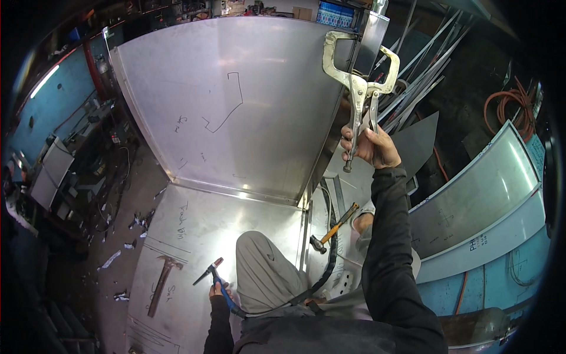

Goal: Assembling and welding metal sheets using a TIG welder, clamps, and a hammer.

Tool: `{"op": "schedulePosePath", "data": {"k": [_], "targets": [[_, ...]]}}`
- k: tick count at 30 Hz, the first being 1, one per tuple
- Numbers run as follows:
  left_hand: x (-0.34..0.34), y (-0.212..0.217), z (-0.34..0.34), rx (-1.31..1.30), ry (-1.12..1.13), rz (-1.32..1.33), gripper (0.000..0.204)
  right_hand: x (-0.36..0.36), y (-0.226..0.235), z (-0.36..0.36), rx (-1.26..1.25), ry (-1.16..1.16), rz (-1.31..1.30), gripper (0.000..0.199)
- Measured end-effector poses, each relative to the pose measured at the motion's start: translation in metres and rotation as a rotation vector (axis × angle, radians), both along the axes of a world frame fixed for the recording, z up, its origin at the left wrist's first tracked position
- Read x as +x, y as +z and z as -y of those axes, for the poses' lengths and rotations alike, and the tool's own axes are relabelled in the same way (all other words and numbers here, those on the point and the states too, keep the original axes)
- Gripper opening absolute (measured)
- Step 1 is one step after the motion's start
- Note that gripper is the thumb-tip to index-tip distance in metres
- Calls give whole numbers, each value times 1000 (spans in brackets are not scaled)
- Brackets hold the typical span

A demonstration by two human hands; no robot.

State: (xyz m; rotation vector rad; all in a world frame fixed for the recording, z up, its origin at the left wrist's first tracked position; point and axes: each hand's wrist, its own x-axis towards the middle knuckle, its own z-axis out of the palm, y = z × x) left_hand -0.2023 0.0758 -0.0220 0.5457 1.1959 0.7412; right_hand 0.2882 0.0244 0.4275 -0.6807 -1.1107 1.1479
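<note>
My left hand (220, 290) is closed around a TIG welding torch (216, 276) with a blue handle, held low over the sheet metal beside my knee. Raised at the upper right, my right hand (372, 146) grips the handles of a locking C-clamp (356, 87). The clamp's jaws reach to either side of a shiny square metal tube (374, 42) at the right edge of an upright sheet metal panel (271, 106). Whether the jaw tips press on the metal I cannot tell. Marker lines are drawn on the panel.
A hammer (161, 284) lies on the flat metal sheet (203, 236) at left. Another hammer with a yellow handle (335, 226) lies right of my knee, near the torch cable (325, 274). Curved panels (477, 200) and metal strips stand at right. Scraps litter the left floor.
</note>
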Motion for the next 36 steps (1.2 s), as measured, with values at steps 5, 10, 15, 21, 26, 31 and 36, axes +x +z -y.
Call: {"op": "schedulePosePath", "data": {"k": [5,10,15,21,26,31,36], "targets": [[0,-2,1,28,-10,2,32,-5,3,-3,-27,37,20,49],[3,7,4,42,3,-9,33,-4,3,-5,-17,44,17,65],[3,21,10,-195,75,107,44,-1,5,-2,-33,7,48,55],[5,21,13,-144,47,155,40,-9,7,-1,-37,-28,86,61],[8,18,13,-131,79,168,38,-17,-24,-7,-119,-19,83,75],[1,21,12,-208,-1,128,36,-8,-50,-7,-52,-14,-54,69],[-4,9,7,-245,-14,186,35,0,-59,1,-106,-27,-27,63]]}}
